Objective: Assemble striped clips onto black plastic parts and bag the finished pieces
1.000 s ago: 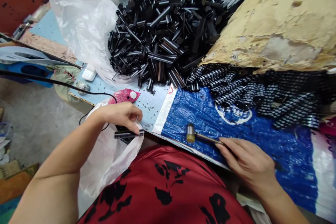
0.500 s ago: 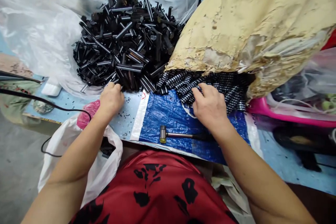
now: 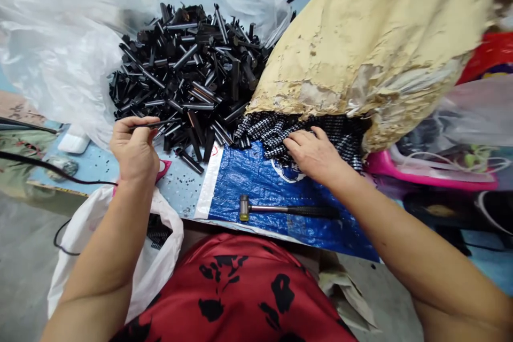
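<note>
Light blue table (image 3: 180, 192): it is carrying a blue sheet (image 3: 236, 184) in front and crumpled clear plastic (image 3: 52, 26) at the back left.
Pile of black pieces (image 3: 188, 75): it is spreading before the plastic, with one loose tube (image 3: 189, 161) lying out at the near edge.
Patterned pieces (image 3: 276, 133): they are lying in a heap at the sheet's far side, partly disappearing under a peeling yellow sack (image 3: 340, 37).
Left hand (image 3: 136, 149): thumb and fingers are pinching tightly on a slim black piece (image 3: 156, 123), which is pointing toward the pile.
Right hand (image 3: 312, 152): it is resting on the patterned pieces with fingers partly bent; the tips are blending into the heap, so I cannot tell whether they are gripping one.
Hammer (image 3: 280, 209): it is lying unheld on the sheet.
Picking well: pinching near one end is probably leaving the black piece easy to turn; the right hand should be singling out one patterned piece and drawing it lengthwise, without dragging its neighbours along.
Since half a second ago: the left hand is moving leftward off the pile's near edge, the black piece now showing; the right is staying at its heap.
</note>
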`<state>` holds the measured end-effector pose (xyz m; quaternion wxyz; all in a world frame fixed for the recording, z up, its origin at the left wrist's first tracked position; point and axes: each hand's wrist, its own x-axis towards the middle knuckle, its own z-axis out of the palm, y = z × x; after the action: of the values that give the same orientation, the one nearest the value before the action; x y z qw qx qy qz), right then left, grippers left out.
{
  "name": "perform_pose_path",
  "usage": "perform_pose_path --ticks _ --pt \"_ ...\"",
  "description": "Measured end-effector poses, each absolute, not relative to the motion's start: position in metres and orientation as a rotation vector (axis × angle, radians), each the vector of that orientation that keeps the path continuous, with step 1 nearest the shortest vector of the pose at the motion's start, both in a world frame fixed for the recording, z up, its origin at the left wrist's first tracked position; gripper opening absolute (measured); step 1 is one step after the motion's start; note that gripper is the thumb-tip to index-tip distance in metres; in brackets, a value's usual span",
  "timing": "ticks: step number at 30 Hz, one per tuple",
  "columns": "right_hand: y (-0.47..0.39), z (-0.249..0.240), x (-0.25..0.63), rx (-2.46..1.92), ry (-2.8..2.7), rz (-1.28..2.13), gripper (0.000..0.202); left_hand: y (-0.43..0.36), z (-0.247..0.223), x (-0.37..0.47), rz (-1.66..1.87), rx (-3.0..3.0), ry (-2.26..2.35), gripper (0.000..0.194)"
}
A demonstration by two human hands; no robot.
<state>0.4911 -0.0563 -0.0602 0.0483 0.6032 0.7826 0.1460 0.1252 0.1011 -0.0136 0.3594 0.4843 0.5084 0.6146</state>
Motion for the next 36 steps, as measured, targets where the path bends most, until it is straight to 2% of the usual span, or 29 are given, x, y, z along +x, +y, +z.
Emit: perform_pose_path --ticks 5,8,10,12,13,16,18,26,31,34,36 --pt "-0.072 -0.051 0.489 1.997 2.498 0.298 0.027 0.09 0.003 0.142 1.46 0.891 1.174 0.034" --pt "-0.1 -0.053 0.471 2.444 2.683 0.001 0.023 0.059 -0.004 0.147 1.289 0.686 1.129 0.026" --pt "-0.116 -0.061 0.45 3.062 2.584 -0.593 0.027 0.034 -0.014 0.154 1.088 0.566 1.118 0.018" --pt "-0.124 -0.07 0.428 3.601 2.053 -1.425 0.038 0.009 -0.025 0.164 0.883 0.475 1.119 0.017" --pt "-0.125 -0.072 0.418 3.703 1.745 -1.813 0.043 -0.001 -0.029 0.17 0.804 0.446 1.117 0.018" --pt "-0.12 -0.07 0.397 3.451 0.942 -2.904 0.055 -0.021 -0.04 0.186 0.675 0.452 1.088 0.028" --pt "-0.117 -0.063 0.39 3.133 0.527 -3.375 0.054 -0.028 -0.043 0.193 0.63 0.503 1.069 0.034" --pt "-0.128 -0.063 0.371 3.021 0.572 -3.436 0.054 -0.048 -0.049 0.202 0.434 0.753 0.929 0.044" --pt "-0.119 -0.063 0.355 3.266 0.42 -3.336 0.047 -0.053 -0.051 0.219 0.483 1.253 0.867 0.04" --pt "-0.115 -0.065 0.347 3.284 0.68 -3.246 0.048 -0.055 -0.055 0.229 0.566 1.578 0.793 0.031" --pt "-0.118 -0.07 0.347 3.277 1.161 -3.043 0.05 -0.055 -0.057 0.229 0.594 1.651 0.773 0.027"
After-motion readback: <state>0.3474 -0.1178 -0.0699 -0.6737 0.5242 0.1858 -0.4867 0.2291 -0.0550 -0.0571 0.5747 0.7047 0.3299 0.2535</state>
